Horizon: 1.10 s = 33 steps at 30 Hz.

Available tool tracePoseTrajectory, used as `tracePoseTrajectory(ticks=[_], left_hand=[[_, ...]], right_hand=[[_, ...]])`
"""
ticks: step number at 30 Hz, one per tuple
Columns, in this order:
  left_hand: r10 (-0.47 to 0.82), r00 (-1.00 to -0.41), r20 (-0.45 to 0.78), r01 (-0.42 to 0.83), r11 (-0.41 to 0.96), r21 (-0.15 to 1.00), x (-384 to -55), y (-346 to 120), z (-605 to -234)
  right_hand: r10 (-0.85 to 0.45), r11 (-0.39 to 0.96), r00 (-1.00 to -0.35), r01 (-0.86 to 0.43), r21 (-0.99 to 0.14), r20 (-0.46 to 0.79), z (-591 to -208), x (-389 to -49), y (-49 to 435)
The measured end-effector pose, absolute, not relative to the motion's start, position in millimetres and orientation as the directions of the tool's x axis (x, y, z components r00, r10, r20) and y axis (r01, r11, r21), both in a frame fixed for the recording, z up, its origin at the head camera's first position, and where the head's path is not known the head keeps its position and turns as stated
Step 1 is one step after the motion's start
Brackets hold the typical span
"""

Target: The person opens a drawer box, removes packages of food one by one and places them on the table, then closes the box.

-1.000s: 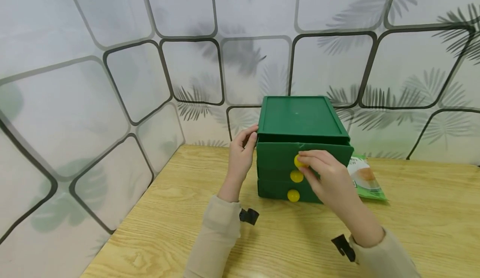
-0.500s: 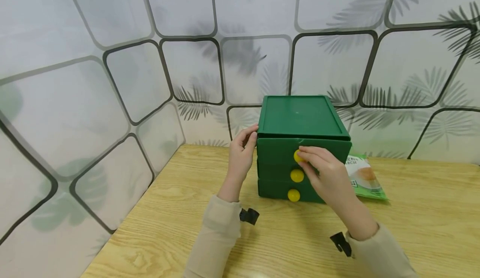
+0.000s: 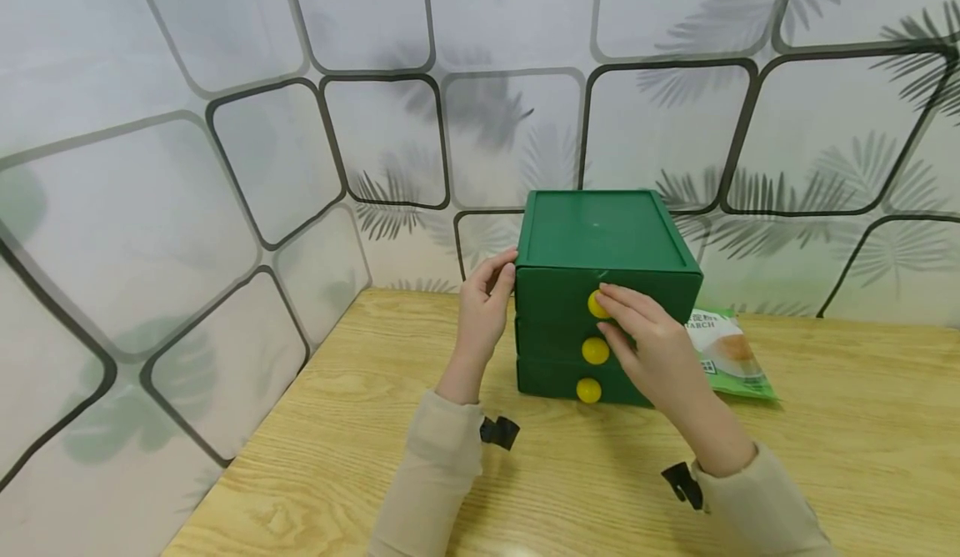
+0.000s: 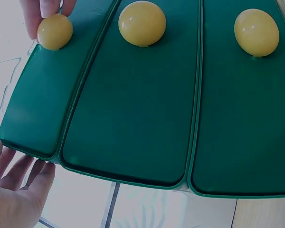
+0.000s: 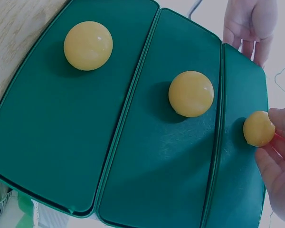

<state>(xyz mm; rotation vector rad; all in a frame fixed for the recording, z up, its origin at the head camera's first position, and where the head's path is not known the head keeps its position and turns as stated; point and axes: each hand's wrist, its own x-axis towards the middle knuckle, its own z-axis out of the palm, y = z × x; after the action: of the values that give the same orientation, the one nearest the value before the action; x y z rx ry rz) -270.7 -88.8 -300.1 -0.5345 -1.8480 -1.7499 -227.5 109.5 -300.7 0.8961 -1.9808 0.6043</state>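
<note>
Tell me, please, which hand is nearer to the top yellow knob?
Right: the right hand touches the top yellow knob; the left hand is farther off, at the left side of the green drawer unit.

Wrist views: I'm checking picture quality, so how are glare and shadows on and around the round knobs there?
Left wrist view: small bright glints on the yellow knobs, washed-out wall below; right wrist view: similar glints, dark shadows beside the knobs on the green drawers, wall nearly white at upper right.

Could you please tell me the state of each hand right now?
Left hand: open, touching the side of the green box.
Right hand: holding the top yellow knob.
</note>
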Motion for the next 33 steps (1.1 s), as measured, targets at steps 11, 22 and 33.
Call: tracePoseTrajectory(ticks=[11, 22, 33], left_hand=[[-0.065, -0.779, 0.624, 0.621, 0.059, 0.782, -271, -87, -298], [-0.064, -0.783, 0.619, 0.616, 0.055, 0.786, -272, -88, -299], [-0.064, -0.776, 0.628, 0.625, 0.059, 0.778, -270, -89, -300]], right_hand=[[-0.377, 0.635, -0.387, -0.769, -0.069, 0.842, -301, -228, 112], [-0.352, 0.646, -0.419, -0.755, -0.107, 0.837, -302, -227, 112], [-0.312, 0.634, -0.392, -0.764, -0.117, 0.865, -302, -216, 115]])
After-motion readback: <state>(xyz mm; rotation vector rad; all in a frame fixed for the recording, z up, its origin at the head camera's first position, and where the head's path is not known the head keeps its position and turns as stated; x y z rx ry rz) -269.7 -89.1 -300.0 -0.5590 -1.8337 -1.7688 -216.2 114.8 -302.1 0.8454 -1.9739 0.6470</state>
